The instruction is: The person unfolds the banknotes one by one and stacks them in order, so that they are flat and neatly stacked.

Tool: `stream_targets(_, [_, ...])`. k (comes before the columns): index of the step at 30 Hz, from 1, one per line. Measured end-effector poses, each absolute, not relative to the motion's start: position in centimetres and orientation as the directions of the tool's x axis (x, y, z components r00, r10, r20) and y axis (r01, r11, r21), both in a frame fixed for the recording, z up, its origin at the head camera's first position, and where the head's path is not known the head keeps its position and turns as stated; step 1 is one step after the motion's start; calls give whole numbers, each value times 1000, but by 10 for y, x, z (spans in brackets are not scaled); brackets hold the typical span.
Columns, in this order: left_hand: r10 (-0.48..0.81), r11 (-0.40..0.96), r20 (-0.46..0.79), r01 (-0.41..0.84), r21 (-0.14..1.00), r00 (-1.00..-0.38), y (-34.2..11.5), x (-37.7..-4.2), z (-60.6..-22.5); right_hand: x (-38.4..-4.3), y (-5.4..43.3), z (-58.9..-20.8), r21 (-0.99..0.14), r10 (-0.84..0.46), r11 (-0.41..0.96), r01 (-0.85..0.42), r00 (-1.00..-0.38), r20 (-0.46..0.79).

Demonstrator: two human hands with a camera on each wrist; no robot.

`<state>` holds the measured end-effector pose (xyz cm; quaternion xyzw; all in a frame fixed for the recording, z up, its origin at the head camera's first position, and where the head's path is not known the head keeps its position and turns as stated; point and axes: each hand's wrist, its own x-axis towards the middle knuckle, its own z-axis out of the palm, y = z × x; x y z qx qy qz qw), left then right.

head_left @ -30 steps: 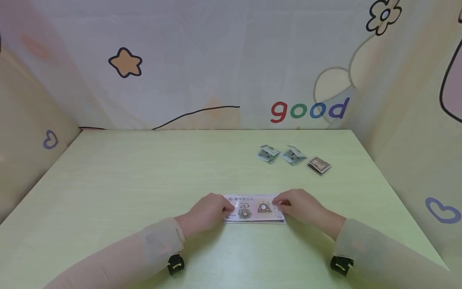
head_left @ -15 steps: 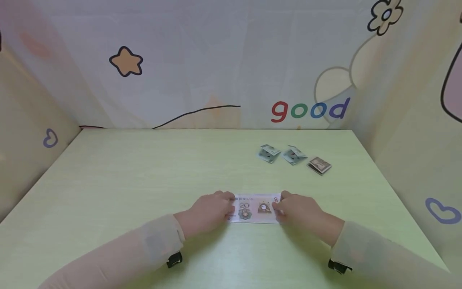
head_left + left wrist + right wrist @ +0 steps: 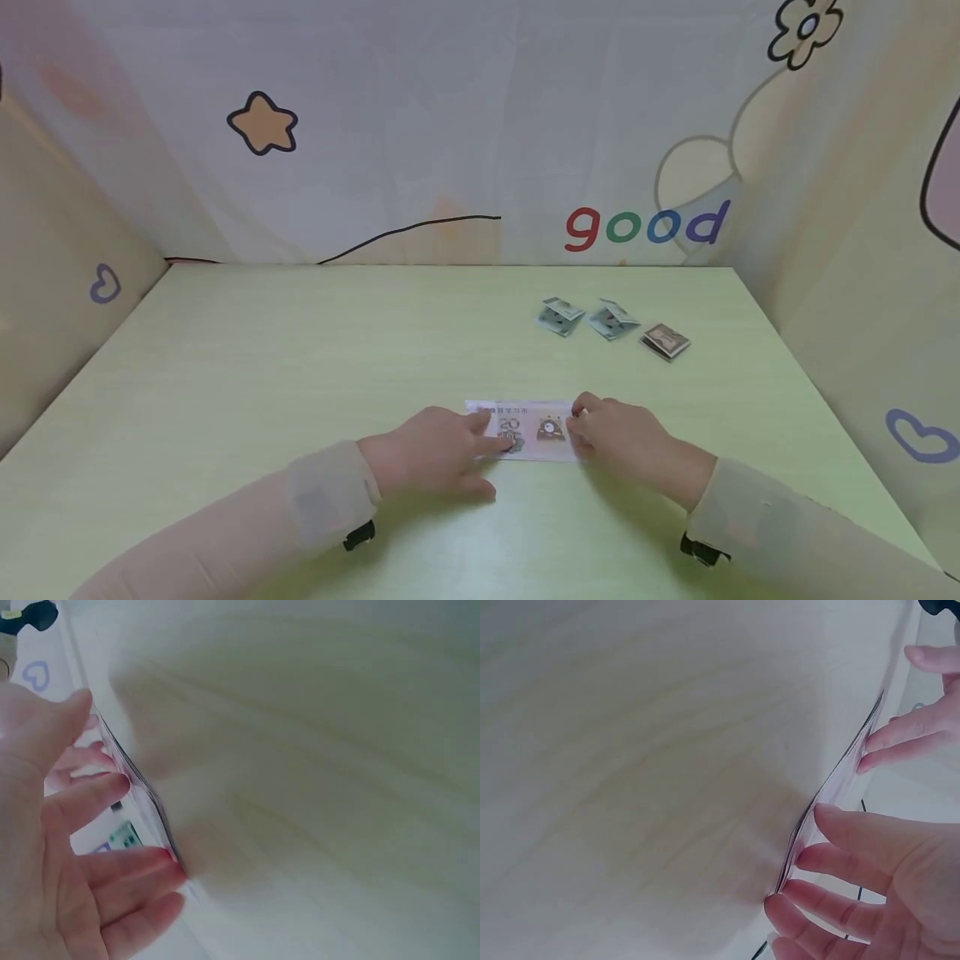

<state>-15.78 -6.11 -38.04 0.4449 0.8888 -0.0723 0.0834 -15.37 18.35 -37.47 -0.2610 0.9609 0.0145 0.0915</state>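
Note:
A pale pink play banknote (image 3: 532, 447), printed with "20" and a cartoon animal, lies flat on the table in front of me. Its long edge looks layered in both wrist views. At its left end is my left hand (image 3: 438, 450); the index and middle fingers reach over the printed face with their tips on it, and the thumb is spread apart from its near edge. My right hand (image 3: 626, 437) holds the right end between thumb and curled fingers. In the right wrist view, the right thumb (image 3: 855, 825) lies against the note's edge, fingers around its end.
Two folded greenish banknotes, a left one (image 3: 560, 316) and a right one (image 3: 613, 319), stand half open at the back right. A folded brownish banknote (image 3: 665, 341) lies beside them. Printed cloth walls (image 3: 390, 133) border the pale green table (image 3: 300, 350).
Both hands first pinched the note's ends, its near edges offset; these then lined up. My left fingers have since straightened onto its face, the thumb moving off. The right hand stays at its end.

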Motion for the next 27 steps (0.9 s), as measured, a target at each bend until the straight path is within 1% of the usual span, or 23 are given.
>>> stream_targets(6, [746, 639, -215, 769, -38, -630, -50, -149, -379, -157, 183, -376, -44, -504, 862, -505, -844, -180])
stream_targets(11, [723, 648, -231, 755, -100, -651, -42, -144, -380, -161, 184, -376, -90, -510, 860, -503, -837, -200])
stream_targets(14, [715, 646, -245, 753, -129, -655, -39, -143, -381, -167, 189, -374, -179, -484, 874, -452, -843, -233])
stream_targets(17, [713, 641, -251, 754, -142, -654, -38, -142, -381, -178, 197, -372, -329, -438, 879, -345, -857, -271])
stream_targets(20, [711, 643, -255, 753, -143, -655, -37, -141, -380, -194, 206, -372, -460, -405, 852, -250, -872, -277])
stream_targets(22, [708, 647, -259, 750, -136, -657, -36, -141, -379, -204, 211, -374, -525, -379, 827, -199, -888, -261])
stream_targets(27, [700, 654, -266, 744, -134, -663, -37, -141, -379, -228, 219, -376, -631, -298, 766, -121, -937, -182])
